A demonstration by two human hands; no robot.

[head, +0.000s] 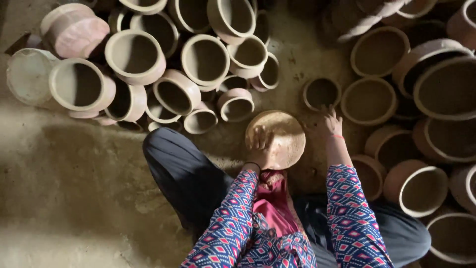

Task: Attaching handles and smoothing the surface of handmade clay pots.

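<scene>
I sit on a dusty floor with a round clay pot [285, 141] upside down in front of my knees. My left hand [259, 141] rests flat on the pot's rounded bottom, fingers spread and coated in clay. My right hand [331, 121] reaches past the pot's right side, fingers apart, close to a small open clay bowl [322, 93] and holding nothing. Both sleeves carry a blue, pink and white pattern.
A heap of unfired clay pots [148, 64] lies piled at the upper left, several tipped on their sides. More wide clay bowls [426, 99] crowd the right side. Bare earthen floor [64, 178] spreads to my left. My dark trouser legs [183, 173] stretch beside the pot.
</scene>
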